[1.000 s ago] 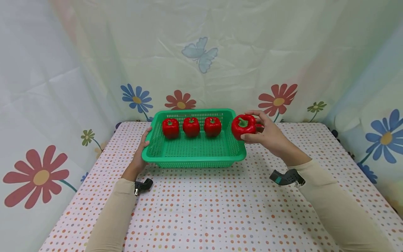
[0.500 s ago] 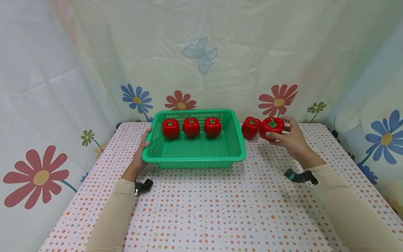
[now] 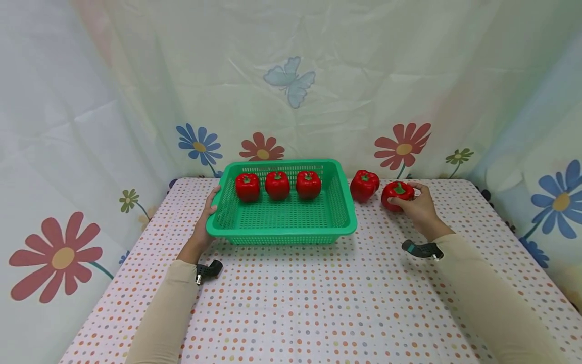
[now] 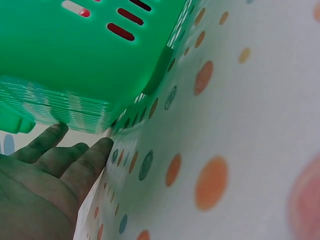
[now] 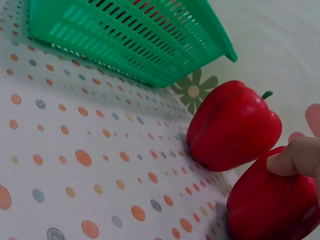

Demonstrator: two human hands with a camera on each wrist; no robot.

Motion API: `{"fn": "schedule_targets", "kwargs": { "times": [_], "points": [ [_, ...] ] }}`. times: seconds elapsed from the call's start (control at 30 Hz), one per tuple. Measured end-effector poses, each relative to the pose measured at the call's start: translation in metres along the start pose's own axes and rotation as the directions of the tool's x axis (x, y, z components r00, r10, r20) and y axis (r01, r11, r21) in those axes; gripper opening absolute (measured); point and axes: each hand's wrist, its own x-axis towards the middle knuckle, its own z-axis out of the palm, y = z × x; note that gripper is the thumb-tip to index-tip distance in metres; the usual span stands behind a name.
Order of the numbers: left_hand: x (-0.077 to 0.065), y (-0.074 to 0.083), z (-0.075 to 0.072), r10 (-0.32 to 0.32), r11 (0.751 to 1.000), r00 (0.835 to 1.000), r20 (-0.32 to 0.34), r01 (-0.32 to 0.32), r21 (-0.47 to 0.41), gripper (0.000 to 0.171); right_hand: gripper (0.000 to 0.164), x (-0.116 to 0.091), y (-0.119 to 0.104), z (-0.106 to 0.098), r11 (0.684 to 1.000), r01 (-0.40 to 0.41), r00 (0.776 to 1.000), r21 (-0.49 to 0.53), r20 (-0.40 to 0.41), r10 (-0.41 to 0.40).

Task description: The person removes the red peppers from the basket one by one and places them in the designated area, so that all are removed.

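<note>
My right hand (image 3: 420,206) grips a red bell pepper (image 3: 396,196) with a green stem, low at the table right of the basket. In the right wrist view the thumb (image 5: 295,157) presses on that pepper's side. Close to its left stands another red bell pepper (image 3: 364,186), with no hand on it. A green plastic basket (image 3: 282,232) holds three red bell peppers (image 3: 277,185) in a row towards its back. My left hand (image 3: 202,222) rests at the basket's left side; in the left wrist view its fingers (image 4: 85,167) stretch out along the basket's wall.
A dotted cloth (image 3: 291,303) covers the table. Behind it hangs a pale curtain (image 3: 345,101) printed with flowers and a butterfly, and it continues down both sides. Each wrist wears a dark camera mount, such as the right mount (image 3: 422,249).
The right hand has carried a pepper rightwards from beside the basket's rim and lowered it to the table. The other pepper there came into view. The left hand has stayed at the basket.
</note>
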Motion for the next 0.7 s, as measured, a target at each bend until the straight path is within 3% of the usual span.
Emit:
{"fn": "schedule_targets", "kwargs": {
  "times": [0.27, 0.4, 0.7],
  "points": [
    [0.001, -0.0025, -0.0007, 0.0, 1.0, 1.0, -0.009, 0.0, -0.004, 0.057, 0.087, 0.0046, -0.0005, 0.0011, 0.994, -0.023, 1.0, -0.104, -0.014, 0.021],
    [0.0011, -0.002, -0.0002, 0.004, 1.0, 1.0, -0.012, -0.004, -0.009, 0.057, 0.089, 0.0065, -0.0041, -0.001, 0.988, -0.037, 0.999, -0.153, 0.017, 0.04],
    [0.0014, -0.0024, 0.0002, -0.003, 1.0, 1.0, -0.015, 0.003, -0.025, 0.057, 0.094, 0.0096, -0.0072, -0.0071, 0.964, 0.013, 0.996, -0.265, 0.091, 0.012]
  ]
}}
